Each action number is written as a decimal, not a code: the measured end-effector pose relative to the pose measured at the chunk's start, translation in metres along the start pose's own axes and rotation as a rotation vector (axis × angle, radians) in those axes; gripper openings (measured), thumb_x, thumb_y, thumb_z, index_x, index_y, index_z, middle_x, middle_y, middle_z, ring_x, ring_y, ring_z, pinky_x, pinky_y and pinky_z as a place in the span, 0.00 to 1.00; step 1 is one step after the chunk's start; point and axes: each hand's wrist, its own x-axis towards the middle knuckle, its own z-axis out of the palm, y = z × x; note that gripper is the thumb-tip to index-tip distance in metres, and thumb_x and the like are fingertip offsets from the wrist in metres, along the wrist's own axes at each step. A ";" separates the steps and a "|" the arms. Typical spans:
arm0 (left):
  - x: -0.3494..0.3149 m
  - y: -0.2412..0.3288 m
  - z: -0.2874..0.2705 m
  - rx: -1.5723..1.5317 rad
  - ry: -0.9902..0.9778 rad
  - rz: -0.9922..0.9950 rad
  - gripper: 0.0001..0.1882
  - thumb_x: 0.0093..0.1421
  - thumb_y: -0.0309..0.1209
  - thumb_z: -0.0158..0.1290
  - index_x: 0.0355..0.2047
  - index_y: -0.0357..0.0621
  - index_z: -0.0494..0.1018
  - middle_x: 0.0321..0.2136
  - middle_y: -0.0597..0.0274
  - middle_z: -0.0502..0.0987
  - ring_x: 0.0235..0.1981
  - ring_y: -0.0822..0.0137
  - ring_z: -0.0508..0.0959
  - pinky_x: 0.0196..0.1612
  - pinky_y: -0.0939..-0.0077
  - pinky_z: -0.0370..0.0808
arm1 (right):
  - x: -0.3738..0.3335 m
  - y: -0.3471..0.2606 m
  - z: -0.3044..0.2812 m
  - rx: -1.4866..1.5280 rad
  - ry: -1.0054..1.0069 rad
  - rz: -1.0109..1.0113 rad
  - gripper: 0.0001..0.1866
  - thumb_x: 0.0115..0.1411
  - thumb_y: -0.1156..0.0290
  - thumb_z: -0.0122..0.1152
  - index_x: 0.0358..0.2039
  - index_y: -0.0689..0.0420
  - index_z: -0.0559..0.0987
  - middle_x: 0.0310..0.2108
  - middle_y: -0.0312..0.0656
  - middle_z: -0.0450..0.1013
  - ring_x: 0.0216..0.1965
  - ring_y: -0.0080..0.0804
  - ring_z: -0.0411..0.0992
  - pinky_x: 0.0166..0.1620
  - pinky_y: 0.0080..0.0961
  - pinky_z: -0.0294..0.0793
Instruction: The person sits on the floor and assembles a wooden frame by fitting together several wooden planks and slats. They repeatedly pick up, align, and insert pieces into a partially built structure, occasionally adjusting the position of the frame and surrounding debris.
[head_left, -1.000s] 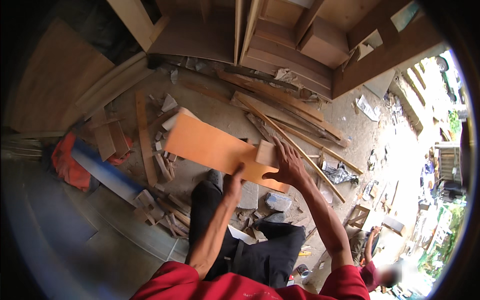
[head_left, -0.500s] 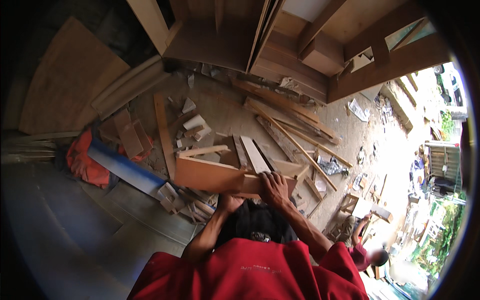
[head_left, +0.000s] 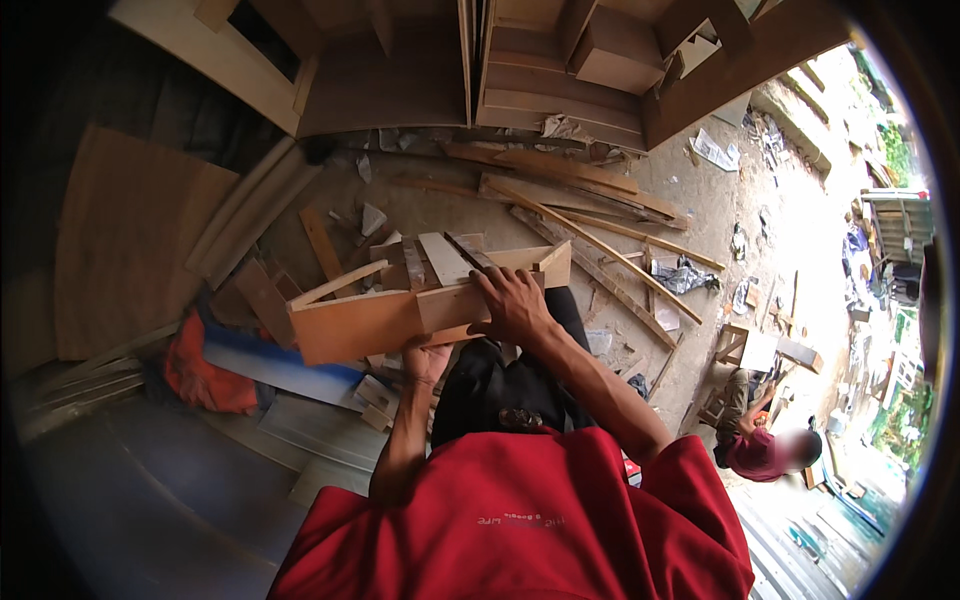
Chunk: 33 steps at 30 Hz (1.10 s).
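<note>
Left hand point(head_left: 426, 364) under wooden frame point(head_left: 360, 328); right hand point(head_left: 517, 308) gripping edge.

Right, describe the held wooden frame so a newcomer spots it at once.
From the red shirt at the bottom, follow the forearms up. The left hand is at the lower edge of the wooden frame, the right hand on top. The frame's orange side sets it apart from the duller planks beyond.

Orange-faced wooden frame point(head_left: 360, 328), slightly tilted

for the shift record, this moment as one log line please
left hand: at lower edge of wooden frame | right hand: on its upper edge | beyond: loose planks | right side: co-worker
</note>
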 end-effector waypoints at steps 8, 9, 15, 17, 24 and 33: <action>0.086 0.043 -0.003 0.034 0.013 -0.059 0.29 0.48 0.23 0.53 0.53 0.39 0.63 0.50 0.54 0.69 0.53 0.55 0.68 0.56 0.56 0.65 | 0.072 0.067 0.010 0.318 -0.122 -0.035 0.45 0.39 0.59 0.73 0.58 0.49 0.63 0.45 0.50 0.67 0.48 0.51 0.66 0.48 0.42 0.69; 0.094 0.051 -0.002 0.037 0.024 -0.064 0.27 0.49 0.23 0.52 0.52 0.38 0.63 0.49 0.53 0.69 0.53 0.56 0.68 0.56 0.57 0.65 | 0.079 0.070 0.011 0.366 -0.134 -0.022 0.45 0.39 0.59 0.73 0.58 0.49 0.63 0.45 0.51 0.67 0.48 0.51 0.66 0.48 0.42 0.69; 0.156 0.072 0.030 0.419 0.091 0.056 0.20 0.60 0.31 0.45 0.52 0.38 0.65 0.49 0.53 0.70 0.52 0.57 0.69 0.57 0.60 0.65 | 0.146 0.094 0.013 0.413 -0.101 -0.030 0.41 0.42 0.63 0.71 0.58 0.50 0.63 0.43 0.49 0.66 0.46 0.49 0.66 0.47 0.40 0.70; 0.175 0.084 0.040 0.526 0.108 0.075 0.22 0.61 0.38 0.45 0.53 0.40 0.64 0.50 0.54 0.68 0.54 0.58 0.67 0.57 0.60 0.64 | 0.161 0.094 0.018 0.425 -0.075 -0.002 0.40 0.43 0.64 0.70 0.58 0.50 0.64 0.41 0.48 0.66 0.45 0.48 0.66 0.46 0.39 0.70; 0.224 0.095 0.112 0.581 0.770 -0.314 0.40 0.49 0.63 0.53 0.55 0.50 0.62 0.55 0.59 0.61 0.55 0.66 0.62 0.53 0.56 0.62 | 0.157 0.098 0.062 0.460 0.094 0.213 0.37 0.43 0.66 0.67 0.56 0.51 0.65 0.39 0.48 0.65 0.44 0.47 0.66 0.45 0.37 0.72; 0.251 0.037 0.128 0.997 0.517 -0.722 0.43 0.40 0.66 0.59 0.49 0.49 0.68 0.48 0.60 0.66 0.50 0.63 0.65 0.51 0.67 0.65 | 0.112 0.087 0.119 0.320 0.434 0.486 0.31 0.42 0.74 0.61 0.51 0.59 0.66 0.34 0.48 0.66 0.39 0.45 0.66 0.42 0.33 0.71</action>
